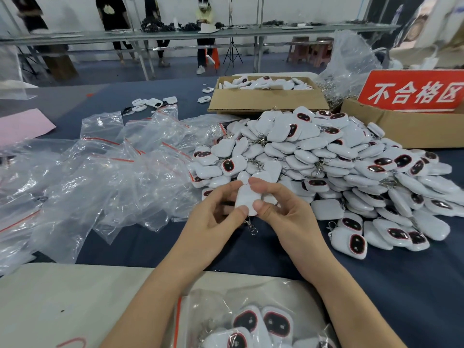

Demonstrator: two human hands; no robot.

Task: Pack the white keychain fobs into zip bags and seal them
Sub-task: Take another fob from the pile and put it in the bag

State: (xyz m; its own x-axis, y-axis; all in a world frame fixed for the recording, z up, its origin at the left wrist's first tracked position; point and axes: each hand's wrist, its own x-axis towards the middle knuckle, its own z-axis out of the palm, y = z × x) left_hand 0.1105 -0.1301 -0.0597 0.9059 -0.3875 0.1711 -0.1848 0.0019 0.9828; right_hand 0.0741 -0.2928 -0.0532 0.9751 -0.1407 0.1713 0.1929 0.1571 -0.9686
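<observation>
- while both hands hang over the near edge of the big heap, one white fob (pixel 244 197) sits right between them, plain white side facing the camera
- left hand (pixel 213 219) pinches it from the left, thumb on the lower near corner and the other fingers curled up along the left edge
- right hand (pixel 283 209) grips the other side, with the thumb pressed on the lower right corner and the index finger hooked over the top end
- so the two thumbs sit side by side at the bottom end, almost touching, and the fob's body shows in the gap between the hands
- metal clasp (pixel 251 227) dangles off the fob's bottom end, just under the thumbs, above the dark blue table cover (pixel 251 252)
- heap of fobs (pixel 339 159) is just behind and to the right of the hands, some showing the dark red-rimmed oval and lots face down
- empty zip bags (pixel 100 172) with red seal strips sprawl to the left, crumpled and overlapping
- filled bag (pixel 198 307) with several fobs inside lies at the near edge between the forearms, can't tell if its strip is pressed shut
- behind the heap an open cardboard box (pixel 266 102) holds more fobs, and a second box (pixel 401 129) on the right carries a red sign (pixel 411 90) with white characters
</observation>
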